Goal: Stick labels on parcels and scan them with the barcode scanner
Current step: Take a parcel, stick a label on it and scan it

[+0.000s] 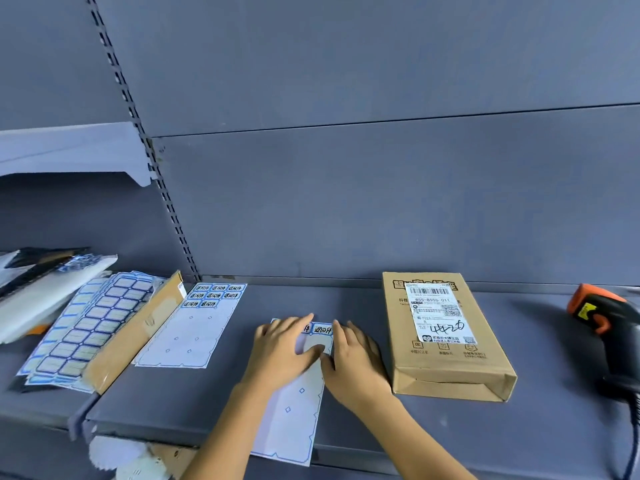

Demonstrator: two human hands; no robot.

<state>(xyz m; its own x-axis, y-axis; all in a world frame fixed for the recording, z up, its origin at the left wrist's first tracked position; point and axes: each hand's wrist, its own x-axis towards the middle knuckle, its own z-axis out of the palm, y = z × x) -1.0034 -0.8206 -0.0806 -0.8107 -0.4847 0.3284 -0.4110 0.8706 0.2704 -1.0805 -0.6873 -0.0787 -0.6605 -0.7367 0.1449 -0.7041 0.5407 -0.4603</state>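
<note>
One white, blue-bordered label sheet (294, 410) is lying at the front of the grey metal shelf (346, 299), its near end hanging over the edge. The left hand (282, 351) is pressing flat on it, fingers spread wide. The right hand (351, 358) is resting at its right edge, thumb touching the paper; I cannot tell whether it is pinching a sticker. Just beside it a brown paper parcel (446, 368) with a white shipping label (440, 313) is lying flat, and a black-and-orange barcode scanner (602, 317) is sitting farther right.

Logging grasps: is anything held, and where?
Left hand presses the label sheet flat near its top; right hand touches its right edge, a pinch cannot be told.
</note>
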